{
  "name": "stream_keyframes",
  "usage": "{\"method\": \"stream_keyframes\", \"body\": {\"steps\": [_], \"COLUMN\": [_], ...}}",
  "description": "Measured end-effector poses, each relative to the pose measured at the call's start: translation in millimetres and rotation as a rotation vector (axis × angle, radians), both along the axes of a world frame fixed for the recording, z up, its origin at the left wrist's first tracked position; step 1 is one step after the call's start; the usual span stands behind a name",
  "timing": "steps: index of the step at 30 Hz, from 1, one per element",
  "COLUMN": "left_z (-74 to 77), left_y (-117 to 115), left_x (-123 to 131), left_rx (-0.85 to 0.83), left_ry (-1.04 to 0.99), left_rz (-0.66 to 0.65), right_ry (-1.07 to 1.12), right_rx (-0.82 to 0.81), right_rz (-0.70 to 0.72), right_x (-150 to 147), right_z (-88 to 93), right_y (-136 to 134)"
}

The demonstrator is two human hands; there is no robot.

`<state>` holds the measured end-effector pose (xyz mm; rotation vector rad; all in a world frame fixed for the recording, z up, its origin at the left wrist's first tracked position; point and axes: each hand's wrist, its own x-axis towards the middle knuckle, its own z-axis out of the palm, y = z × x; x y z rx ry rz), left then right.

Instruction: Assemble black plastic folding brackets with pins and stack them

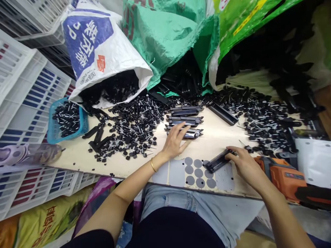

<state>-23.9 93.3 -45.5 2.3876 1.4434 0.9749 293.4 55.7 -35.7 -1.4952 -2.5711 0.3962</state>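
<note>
My left hand reaches over the nearest of several black plastic channel pieces lying in a row; its fingers are spread and rest on or just above that piece. A long black plastic housing is in my right hand, gripped at its right end between thumb and fingers. The housing slants above grey round stickers near the table's front edge. Another black channel piece lies behind, to the right of the row.
Heaps of small black knobs with metal pins spread left, with more at right. A blue basket holds similar parts. Open sacks line the back. An orange power tool lies at right, a plastic bottle at left.
</note>
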Motion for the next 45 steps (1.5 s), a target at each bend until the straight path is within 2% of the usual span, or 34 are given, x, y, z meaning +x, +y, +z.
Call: {"method": "stream_keyframes", "body": {"steps": [2,4,6,8,11,14,16,17,19,20,22,24,26,29,33,38,41,45], "left_z": [5.8,9.8,11.0,9.6,8.1,17.9,30.0,35.8,42.0,40.9,29.1,7.9,-13.6,-31.6,-33.1,-33.0,-34.4,-35.6], "left_y": [7,20,38,60,88,94,77,63,24,2,-39,-68,-84,-90,-89,-85,-84,-83], "left_x": [-29,-65,-102,-133,-162,-169,-161,-153,-125,-106,-62,-19,14,37,40,40,40,38], "left_rx": [0.025,-0.013,-0.079,-0.188,-0.358,-0.322,-0.196,-0.152,-0.18,-0.204,-0.237,-0.281,-0.27,-0.242,-0.235,-0.26,-0.257,-0.248], "left_ry": [-0.045,-0.071,-0.057,0.01,0.112,0.121,0.071,0.04,0.001,-0.009,-0.054,-0.075,-0.067,-0.058,-0.101,-0.238,-0.252,-0.233], "left_rz": [0.202,0.475,0.759,0.927,0.951,0.919,0.875,0.812,0.586,0.436,0.156,0.057,0.107,0.133,0.124,0.195,0.221,0.192], "right_ry": [0.024,-0.008,-0.089,-0.13,-0.024,0.119,0.207,0.249,0.31,0.323,0.317,0.264,0.185,0.09,0.113,0.233,0.288,0.328], "right_rx": [0.036,0.032,-0.066,-0.187,-0.222,-0.133,-0.116,-0.126,-0.148,-0.15,-0.127,-0.091,-0.049,-0.017,-0.032,-0.094,-0.116,-0.132], "right_rz": [-0.133,-0.405,-0.668,-0.788,-0.809,-0.767,-0.703,-0.678,-0.657,-0.645,-0.591,-0.501,-0.419,-0.344,-0.29,-0.285,-0.286,-0.306], "right_x": [-5,-20,-39,-57,-73,-73,-71,-72,-80,-87,-105,-122,-134,-140,-137,-136,-137,-138], "right_z": [3.4,7.8,10.9,10.4,3.5,-3.6,-6.0,-6.7,-8.2,-9.1,-11.1,-12.5,-12.6,-11.2,-10.5,-13.6,-14.6,-13.6], "right_y": [4,6,5,4,5,5,0,-5,-17,-24,-37,-47,-53,-54,-49,-41,-38,-38]}}
